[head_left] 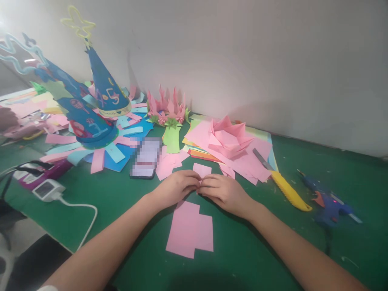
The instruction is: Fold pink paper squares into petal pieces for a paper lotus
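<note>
My left hand (180, 186) and my right hand (226, 192) meet in the middle of the green table, fingertips close together. Between them is a small piece of pink paper (202, 169), its far part showing beyond the fingers. Both hands have curled fingers closed on this paper; the near part is hidden under them. Just in front of my hands lie overlapping pink paper pieces (190, 230), flat on the table. Behind my right hand a folded pink paper flower (228, 137) rests on a stack of coloured paper (200, 151).
A yellow cutter (289, 190) and a blue glue gun (330, 202) lie right. Left are a phone (147, 157), blue cone hats (106, 85), a power strip (45, 176) and a charger with white cable (48, 190). A pink paper crown (166, 109) stands near the wall.
</note>
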### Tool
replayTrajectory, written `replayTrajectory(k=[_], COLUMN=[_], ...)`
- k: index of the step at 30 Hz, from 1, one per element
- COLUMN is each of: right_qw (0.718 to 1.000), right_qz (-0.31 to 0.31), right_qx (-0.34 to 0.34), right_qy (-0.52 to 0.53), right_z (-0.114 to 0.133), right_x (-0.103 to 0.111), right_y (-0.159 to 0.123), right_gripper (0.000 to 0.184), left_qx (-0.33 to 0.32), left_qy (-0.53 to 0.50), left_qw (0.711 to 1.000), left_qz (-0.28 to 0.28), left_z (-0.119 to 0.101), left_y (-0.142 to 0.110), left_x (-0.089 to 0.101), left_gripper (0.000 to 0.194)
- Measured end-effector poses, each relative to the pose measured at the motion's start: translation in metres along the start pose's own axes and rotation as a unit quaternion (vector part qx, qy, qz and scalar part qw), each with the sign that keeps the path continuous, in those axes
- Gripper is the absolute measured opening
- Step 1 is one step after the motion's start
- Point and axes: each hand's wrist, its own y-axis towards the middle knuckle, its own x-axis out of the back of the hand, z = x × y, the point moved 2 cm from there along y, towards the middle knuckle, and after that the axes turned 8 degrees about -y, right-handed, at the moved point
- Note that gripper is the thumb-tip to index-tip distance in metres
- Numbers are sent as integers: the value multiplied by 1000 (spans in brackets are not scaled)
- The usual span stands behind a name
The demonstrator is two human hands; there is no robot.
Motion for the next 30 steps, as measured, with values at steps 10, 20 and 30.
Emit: replayTrajectory(k=[10,20,30], right_qw=[998,998,998], right_qz=[-4,34,16], right_qx=[-27,-14,25], right_qy=[50,56,61], right_z=[-4,-8,-9], right_x=[-7,-6,-4], right_y=[6,7,6], right_gripper=[27,24,22], left_qx=[-1,14,19], left_qy=[-10,-21,-21], left_qw=[1000,1000,999], left_qz=[11,11,19], left_z=[-1,-1,-4], left_y=[2,2,2], left_x=[1,1,3], left_gripper=[26,26,26])
